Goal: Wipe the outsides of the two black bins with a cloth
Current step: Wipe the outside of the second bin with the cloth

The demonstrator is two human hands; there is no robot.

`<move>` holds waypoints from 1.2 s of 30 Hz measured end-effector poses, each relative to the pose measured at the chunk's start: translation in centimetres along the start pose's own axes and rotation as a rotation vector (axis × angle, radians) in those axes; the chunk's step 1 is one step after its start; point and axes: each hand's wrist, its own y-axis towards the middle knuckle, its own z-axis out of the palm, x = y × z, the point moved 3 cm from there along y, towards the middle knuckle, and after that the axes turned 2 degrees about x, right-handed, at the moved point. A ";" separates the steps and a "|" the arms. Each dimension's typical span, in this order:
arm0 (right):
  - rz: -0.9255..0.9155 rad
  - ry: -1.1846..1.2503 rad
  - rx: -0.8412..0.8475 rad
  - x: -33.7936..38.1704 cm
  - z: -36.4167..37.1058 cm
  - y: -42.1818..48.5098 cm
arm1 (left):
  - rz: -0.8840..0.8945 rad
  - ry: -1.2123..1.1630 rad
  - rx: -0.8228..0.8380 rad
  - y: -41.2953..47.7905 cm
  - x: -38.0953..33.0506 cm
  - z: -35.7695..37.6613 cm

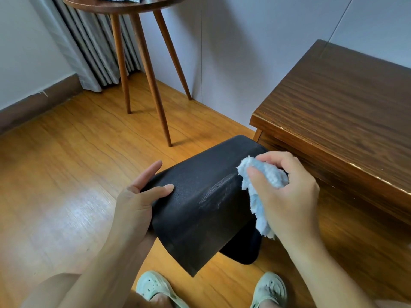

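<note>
Two hands work one bin. The right hand (287,190) bunches the pale blue cloth (264,187) in closed fingers and presses it to the upper right side of the black bin (200,205), beside a dull streak. The left hand (135,201) clasps the bin's left end, thumb on top, fingers extended behind, holding it tilted above the wood floor (66,174). A second black bin (242,250) lies beneath (mostly hidden). Step in hand, judged: wiping the first bin; next, sweeping across the streak, then turning the bin.
</note>
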 end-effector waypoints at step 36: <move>-0.226 -0.201 -0.134 -2.1 1.4 -0.6 | 0.097 0.079 0.022 -0.6 0.3 0.0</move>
